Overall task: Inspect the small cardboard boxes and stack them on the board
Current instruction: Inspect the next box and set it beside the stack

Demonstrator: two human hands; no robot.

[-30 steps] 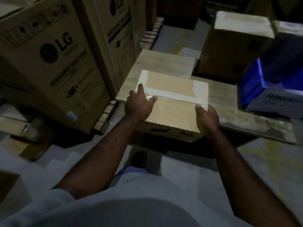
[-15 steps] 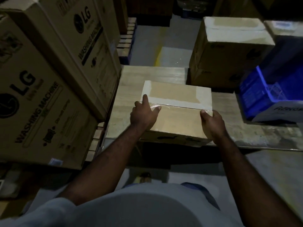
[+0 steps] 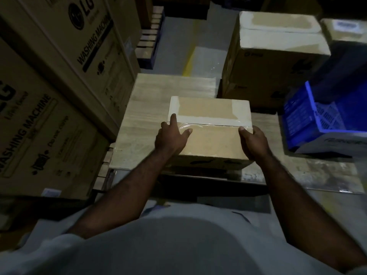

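A small taped cardboard box [image 3: 210, 116] sits near the front edge of the pale wooden board [image 3: 147, 108]. My left hand [image 3: 170, 135] holds its left edge, index finger and thumb stretched over the tape seam on top. My right hand [image 3: 253, 139] grips the box's right front corner, thumb on top and fingers down the side. A second, larger taped cardboard box [image 3: 274, 54] stands at the board's far right corner.
Tall washing-machine cartons [image 3: 49, 96] wall off the left side. A blue plastic crate [image 3: 317, 116] sits on the right with a white box [image 3: 329, 144] in front of it. Grey floor with a yellow line [image 3: 188, 62] lies beyond the board.
The box has moved further onto the board, with both hands still on it. The view has shifted closer and more over the board.
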